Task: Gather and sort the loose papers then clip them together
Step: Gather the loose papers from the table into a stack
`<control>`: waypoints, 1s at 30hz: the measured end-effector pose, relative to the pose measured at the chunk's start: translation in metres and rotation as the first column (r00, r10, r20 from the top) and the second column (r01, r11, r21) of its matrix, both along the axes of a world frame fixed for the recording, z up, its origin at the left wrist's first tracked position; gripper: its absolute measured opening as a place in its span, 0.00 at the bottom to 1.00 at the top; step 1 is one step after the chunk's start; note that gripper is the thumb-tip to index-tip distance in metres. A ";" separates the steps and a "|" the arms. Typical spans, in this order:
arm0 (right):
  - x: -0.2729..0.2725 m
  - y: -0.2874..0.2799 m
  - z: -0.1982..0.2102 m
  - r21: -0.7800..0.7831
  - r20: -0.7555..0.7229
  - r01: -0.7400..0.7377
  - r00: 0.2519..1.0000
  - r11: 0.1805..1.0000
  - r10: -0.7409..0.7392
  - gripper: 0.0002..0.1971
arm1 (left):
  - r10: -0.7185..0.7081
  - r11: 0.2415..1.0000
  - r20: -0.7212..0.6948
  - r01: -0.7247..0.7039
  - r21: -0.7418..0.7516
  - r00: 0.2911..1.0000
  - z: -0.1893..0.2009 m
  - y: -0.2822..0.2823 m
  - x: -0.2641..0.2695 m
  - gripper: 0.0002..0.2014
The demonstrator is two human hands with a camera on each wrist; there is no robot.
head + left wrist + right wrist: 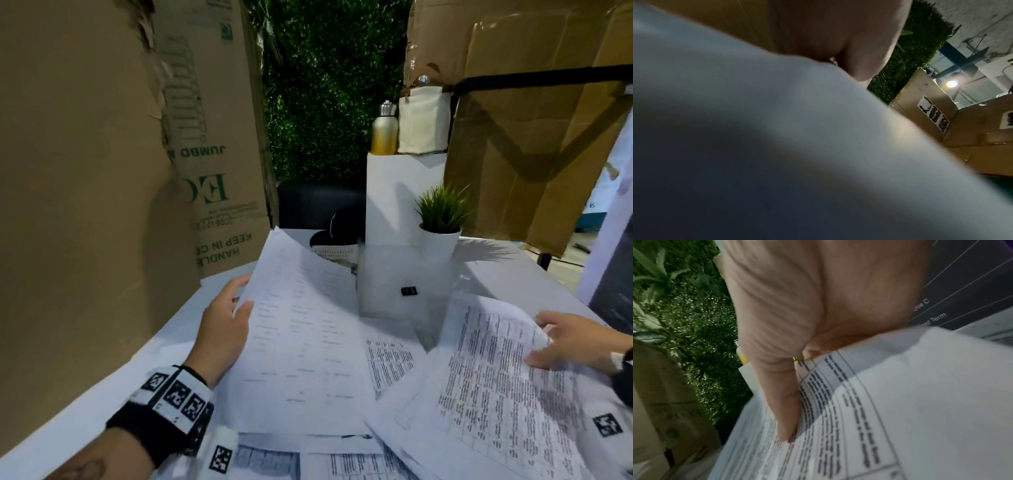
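My left hand (227, 325) grips the left edge of a faintly printed sheet (301, 342) and lifts it off the table, thumb on top. That sheet's blank back (777, 146) fills the left wrist view under my left hand (849, 40). My right hand (565, 342) pinches a curled sheet with dense tables (496, 387) at the right; in the right wrist view the thumb of my right hand (781, 386) lies on the printed sheet (879, 410). More loose papers (387, 356) lie overlapped on the white table (102, 387). A small black binder clip (409, 291) lies behind them.
Tall cardboard boxes (85, 171) stand close on the left and another cardboard box (531, 137) at the right back. A white pedestal (404, 198) carries a metal bottle (384, 130). A potted plant (440, 222) and a dark object (339, 236) sit at the table's back.
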State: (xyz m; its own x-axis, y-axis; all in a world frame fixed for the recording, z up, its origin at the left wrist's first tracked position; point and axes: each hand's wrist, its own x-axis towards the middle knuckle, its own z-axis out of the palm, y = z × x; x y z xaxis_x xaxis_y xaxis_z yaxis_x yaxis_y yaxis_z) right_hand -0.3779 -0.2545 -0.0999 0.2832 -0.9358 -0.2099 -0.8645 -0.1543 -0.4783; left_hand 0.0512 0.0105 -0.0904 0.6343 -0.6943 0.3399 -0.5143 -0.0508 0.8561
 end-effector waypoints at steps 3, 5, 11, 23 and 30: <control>0.009 0.011 0.008 0.017 0.005 -0.062 0.998 0.998 0.062 0.25 | -0.007 0.999 0.027 0.006 0.046 1.000 0.000 -0.002 0.007 0.20; 0.014 0.016 0.012 -0.007 -0.031 -0.122 0.992 0.993 0.122 0.20 | -0.062 0.990 0.059 0.054 0.132 0.996 -0.002 -0.002 0.007 0.25; 0.065 0.051 0.075 -0.163 -0.050 -0.437 0.899 0.885 0.435 0.11 | -0.084 0.968 0.051 0.070 0.243 0.995 -0.004 -0.003 0.012 0.30; 0.228 0.083 0.118 -0.239 0.156 -0.578 0.770 0.780 0.619 0.08 | -0.045 0.987 0.092 0.030 0.158 0.995 -0.010 -0.008 0.018 0.10; 0.264 0.064 0.066 -0.206 0.325 -0.334 0.863 0.920 0.386 0.34 | -0.155 0.988 -0.292 0.144 -0.059 0.944 0.005 -0.002 0.019 0.06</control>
State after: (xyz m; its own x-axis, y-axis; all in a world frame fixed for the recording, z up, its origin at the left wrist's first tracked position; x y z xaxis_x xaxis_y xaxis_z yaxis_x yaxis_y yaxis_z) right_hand -0.1140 -0.1904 -0.0343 0.6367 -0.7657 0.0907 -0.5139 -0.5091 -0.6904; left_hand 0.0707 0.0086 -0.0851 0.5996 -0.7798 0.1798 -0.2377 0.0410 0.9705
